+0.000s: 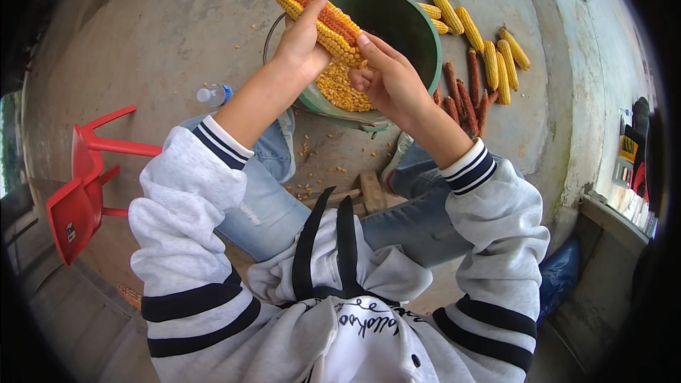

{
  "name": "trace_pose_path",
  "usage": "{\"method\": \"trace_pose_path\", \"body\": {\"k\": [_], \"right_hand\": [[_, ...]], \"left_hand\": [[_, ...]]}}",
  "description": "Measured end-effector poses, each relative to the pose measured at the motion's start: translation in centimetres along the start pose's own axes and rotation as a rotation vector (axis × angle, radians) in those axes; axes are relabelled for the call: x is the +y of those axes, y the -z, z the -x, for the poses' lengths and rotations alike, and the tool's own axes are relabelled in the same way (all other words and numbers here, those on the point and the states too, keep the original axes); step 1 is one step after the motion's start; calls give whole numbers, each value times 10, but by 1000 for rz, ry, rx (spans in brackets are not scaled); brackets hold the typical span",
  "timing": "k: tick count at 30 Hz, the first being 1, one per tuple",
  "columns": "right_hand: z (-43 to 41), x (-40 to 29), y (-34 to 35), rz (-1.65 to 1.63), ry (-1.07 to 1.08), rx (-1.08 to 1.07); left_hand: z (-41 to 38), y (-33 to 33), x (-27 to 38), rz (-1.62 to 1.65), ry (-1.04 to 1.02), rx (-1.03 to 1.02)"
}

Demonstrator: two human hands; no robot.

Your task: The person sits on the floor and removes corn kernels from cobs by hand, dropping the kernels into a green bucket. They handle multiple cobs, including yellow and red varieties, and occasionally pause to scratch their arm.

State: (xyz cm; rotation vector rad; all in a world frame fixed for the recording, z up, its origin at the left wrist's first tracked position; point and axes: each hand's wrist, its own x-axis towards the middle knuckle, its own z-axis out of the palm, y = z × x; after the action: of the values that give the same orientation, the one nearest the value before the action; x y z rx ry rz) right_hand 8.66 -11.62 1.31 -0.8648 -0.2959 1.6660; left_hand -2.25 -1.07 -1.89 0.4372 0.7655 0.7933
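Observation:
A partly shelled ear of yellow corn (341,23) is held slantwise over a green bucket (438,56). Its upper face shows a wide strip of bare reddish cob, with rows of kernels along both sides and one loose kernel lying on the strip. My left hand (304,42) wraps around the ear's middle, thumb on top. At the ear's near end, my right hand (391,72) grips with the thumb against the kernels; its other fingers are partly curled below. Loose corn kernels (340,88) lie in the bucket, partly hidden by both hands.
Right of the bucket lie several unshelled ears of corn (490,66) and several bare red cobs (466,98). A plastic bottle (214,95) is near my left forearm, with a red plastic chair (88,157) farther left. Scattered kernels and a wooden piece (372,191) are between my legs.

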Motion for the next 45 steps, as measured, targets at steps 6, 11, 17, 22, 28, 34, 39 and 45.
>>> {"method": "trace_pose_path", "body": {"k": [6, 11, 17, 22, 28, 34, 39, 45], "right_hand": [[0, -2, 1, 10, -93, 101], [1, -6, 0, 76, -55, 47], [1, -3, 3, 54, -26, 7], [0, 0, 5, 4, 0, -70], [0, -3, 8, -50, -38, -116], [1, -3, 6, 149, 50, -137], [4, -1, 0, 94, 36, -85], [3, 0, 0, -31, -22, -71]], "left_hand": [[1, -4, -4, -82, -5, -10], [-6, -2, 2, -61, 15, -47], [-2, -9, 6, -134, -56, -125], [6, -19, 11, -153, -90, -143], [-1, -10, 15, -144, -43, -164], [3, -6, 18, -50, 35, -106], [4, -6, 13, -58, -24, -62], [5, -7, 8, -96, -101, -39]]}}
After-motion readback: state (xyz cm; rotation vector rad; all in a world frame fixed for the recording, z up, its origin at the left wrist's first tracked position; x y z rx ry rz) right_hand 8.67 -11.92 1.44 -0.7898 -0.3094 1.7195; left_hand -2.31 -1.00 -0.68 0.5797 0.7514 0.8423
